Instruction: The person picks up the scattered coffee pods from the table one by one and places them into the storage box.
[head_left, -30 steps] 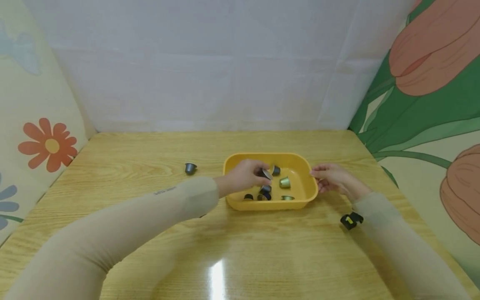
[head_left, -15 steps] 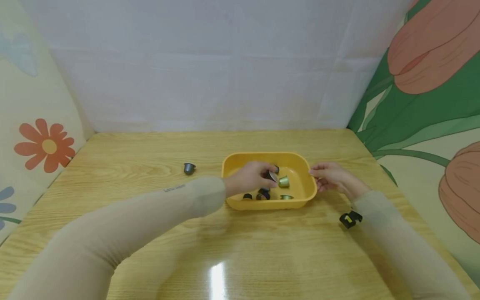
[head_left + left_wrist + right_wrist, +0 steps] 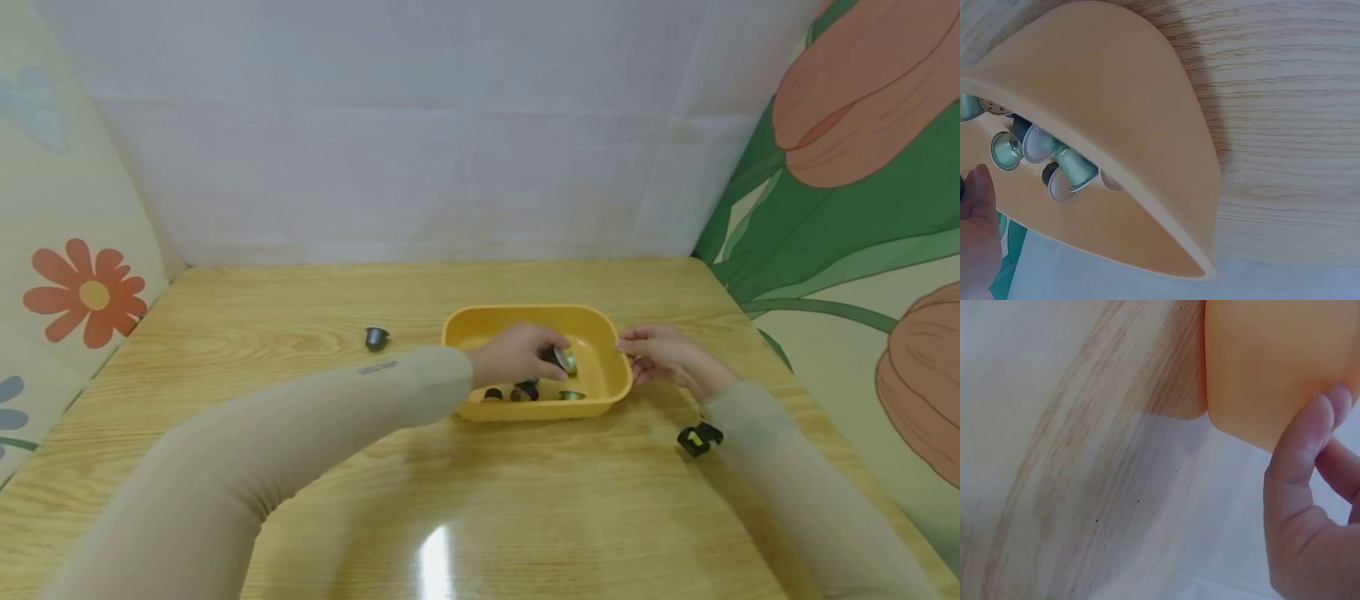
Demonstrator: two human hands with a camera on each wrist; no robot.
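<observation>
In the head view my left hand (image 3: 517, 352) is inside a yellow plastic bin (image 3: 542, 409), gripping a dark coffee capsule (image 3: 556, 357) with a pale lid. Right beside that capsule lies a green capsule (image 3: 572, 363), partly covered. Several dark and green capsules sit along the bin's near side; the left wrist view shows a green capsule (image 3: 1075, 167) among them. At the bin's right end, the thumb and fingers of my right hand (image 3: 666, 354) pinch the rim. The right wrist view shows this hand (image 3: 1310, 506) against the bin's outer wall (image 3: 1272, 362).
A dark capsule (image 3: 377, 337) stands on the wooden table (image 3: 300, 308), left of the bin. Near my right sleeve lies a small black object with a yellow mark (image 3: 697, 439). A white sheet (image 3: 420, 167) hangs behind the table, with floral panels at both sides.
My left hand has moved right inside the bin, carrying the dark capsule over towards the green one. My right hand has stayed on the rim.
</observation>
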